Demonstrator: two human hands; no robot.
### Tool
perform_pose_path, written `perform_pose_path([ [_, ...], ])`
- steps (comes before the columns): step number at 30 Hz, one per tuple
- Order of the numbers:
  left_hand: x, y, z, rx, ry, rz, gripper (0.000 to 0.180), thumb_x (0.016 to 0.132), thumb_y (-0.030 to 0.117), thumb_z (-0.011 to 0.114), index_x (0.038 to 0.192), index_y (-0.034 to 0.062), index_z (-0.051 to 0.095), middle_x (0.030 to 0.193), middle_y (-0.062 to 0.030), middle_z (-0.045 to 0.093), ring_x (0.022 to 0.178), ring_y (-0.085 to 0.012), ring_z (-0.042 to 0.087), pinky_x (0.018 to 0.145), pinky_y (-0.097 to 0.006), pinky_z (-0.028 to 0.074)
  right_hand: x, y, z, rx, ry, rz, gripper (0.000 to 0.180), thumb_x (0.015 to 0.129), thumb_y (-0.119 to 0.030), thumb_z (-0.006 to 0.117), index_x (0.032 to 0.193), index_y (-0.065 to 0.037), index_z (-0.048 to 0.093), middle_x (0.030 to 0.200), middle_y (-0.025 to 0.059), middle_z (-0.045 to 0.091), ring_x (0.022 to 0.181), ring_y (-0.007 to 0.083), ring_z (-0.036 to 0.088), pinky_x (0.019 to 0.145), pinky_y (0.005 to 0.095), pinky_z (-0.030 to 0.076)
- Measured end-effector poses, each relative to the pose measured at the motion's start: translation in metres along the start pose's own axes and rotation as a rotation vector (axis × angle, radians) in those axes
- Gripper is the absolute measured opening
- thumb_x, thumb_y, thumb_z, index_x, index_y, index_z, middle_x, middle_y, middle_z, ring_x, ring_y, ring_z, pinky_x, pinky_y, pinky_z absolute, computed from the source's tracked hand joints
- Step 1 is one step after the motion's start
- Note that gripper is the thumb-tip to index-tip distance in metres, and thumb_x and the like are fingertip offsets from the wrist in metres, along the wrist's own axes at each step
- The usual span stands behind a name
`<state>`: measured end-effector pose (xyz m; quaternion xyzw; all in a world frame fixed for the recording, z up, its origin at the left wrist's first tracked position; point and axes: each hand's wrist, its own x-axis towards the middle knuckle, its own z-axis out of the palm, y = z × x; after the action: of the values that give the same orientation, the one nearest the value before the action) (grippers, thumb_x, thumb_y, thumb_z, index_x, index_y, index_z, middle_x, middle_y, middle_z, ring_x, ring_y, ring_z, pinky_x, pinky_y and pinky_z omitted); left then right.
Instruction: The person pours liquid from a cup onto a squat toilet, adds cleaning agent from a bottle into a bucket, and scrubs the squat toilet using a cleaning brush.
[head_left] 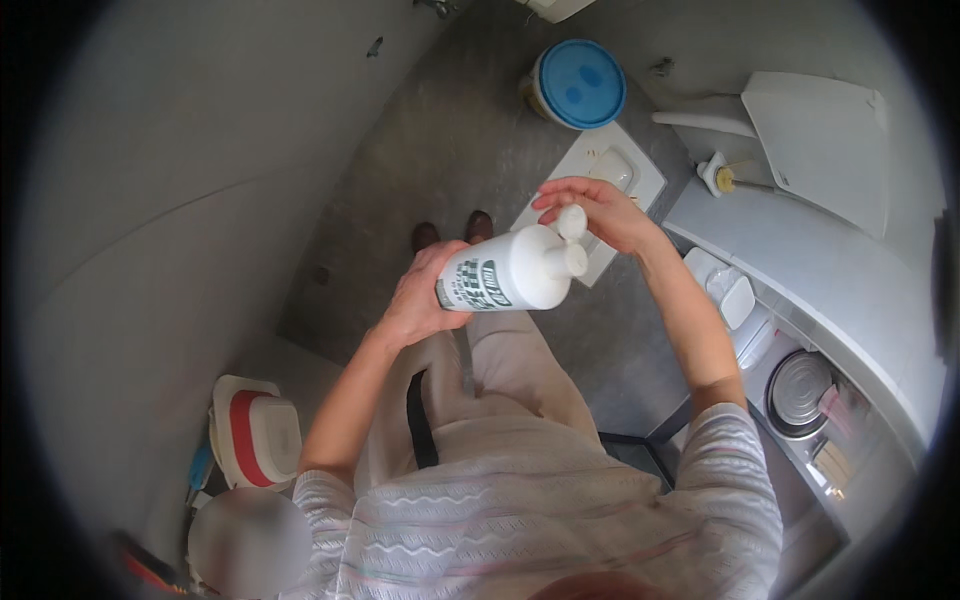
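Note:
A large white plastic bottle (520, 268) with dark green printing is tilted in front of my body. My left hand (420, 295) is closed around its lower part. At the top the flip cap (571, 222) stands lifted off the spout. My right hand (598, 212) is just beyond the cap, its fingers stretched apart and slightly curled toward the left. It seems to hold nothing. Whether a fingertip touches the cap I cannot tell.
On the floor behind my right hand lies a white floor-level basin (640, 180), with a blue-lidded bucket (582, 84) beyond it. A counter (800, 250) runs along the right, with a brush (728, 180) and round metal lids (801, 388). A red-and-white collapsible tub (270, 435) is at lower left.

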<state>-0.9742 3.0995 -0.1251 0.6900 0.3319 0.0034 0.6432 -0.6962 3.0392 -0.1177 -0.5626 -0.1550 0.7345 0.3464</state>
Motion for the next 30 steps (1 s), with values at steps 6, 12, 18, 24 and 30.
perform_pose_path([
  [6,0.013,-0.086,0.027,-0.057,0.272,-0.219,0.07,0.051,0.01,0.073,0.115,0.0094,0.044,0.114,-0.0115,0.046,0.107,-0.0258,0.045,0.09,-0.035,0.037,0.113,0.115,-0.144,0.112,0.652,0.222,0.035,0.084,-0.015,0.045,0.116,0.001,0.044,0.1,0.0136,0.056,0.09,0.0231,0.056,0.072,0.0359,0.047],
  [12,0.022,-0.19,0.055,-0.099,0.383,-0.489,0.08,0.052,0.01,0.077,0.121,0.0072,0.037,0.114,-0.0083,0.047,0.104,-0.0199,0.047,0.089,-0.032,0.038,0.214,0.191,-0.274,0.436,0.931,0.12,0.035,0.089,-0.028,0.043,0.112,-0.003,0.039,0.09,0.0182,0.055,0.085,0.0312,0.057,0.074,0.0468,0.047],
  [18,0.017,-0.25,0.078,-0.369,0.567,-0.539,0.072,0.054,0.005,0.074,0.117,0.0054,0.04,0.113,-0.0057,0.048,0.104,-0.0155,0.047,0.088,-0.03,0.038,0.268,0.216,-0.364,0.519,0.904,-0.004,0.063,0.087,-0.036,0.044,0.128,-0.001,0.013,0.108,0.0295,0.041,0.09,0.0386,0.053,0.076,0.0484,0.047],
  [24,0.0,-0.241,0.069,-0.45,0.58,-0.645,0.066,0.055,0.004,0.073,0.115,0.0055,0.042,0.107,-0.0041,0.051,0.099,-0.0139,0.049,0.086,-0.029,0.039,0.274,0.207,-0.346,0.577,0.899,-0.051,0.048,0.09,-0.024,0.035,0.123,0.006,0.018,0.11,0.028,0.04,0.094,0.0397,0.051,0.082,0.0472,0.047],
  [30,-0.022,-0.224,0.078,-0.547,0.612,-0.767,0.07,0.056,0.009,0.073,0.118,0.0071,0.041,0.107,-0.0056,0.052,0.099,-0.0144,0.049,0.086,-0.029,0.039,0.26,0.278,-0.253,0.788,0.664,0.105,0.038,0.089,-0.019,0.037,0.117,0.005,0.029,0.109,0.0286,0.044,0.097,0.0381,0.051,0.084,0.0464,0.045],
])
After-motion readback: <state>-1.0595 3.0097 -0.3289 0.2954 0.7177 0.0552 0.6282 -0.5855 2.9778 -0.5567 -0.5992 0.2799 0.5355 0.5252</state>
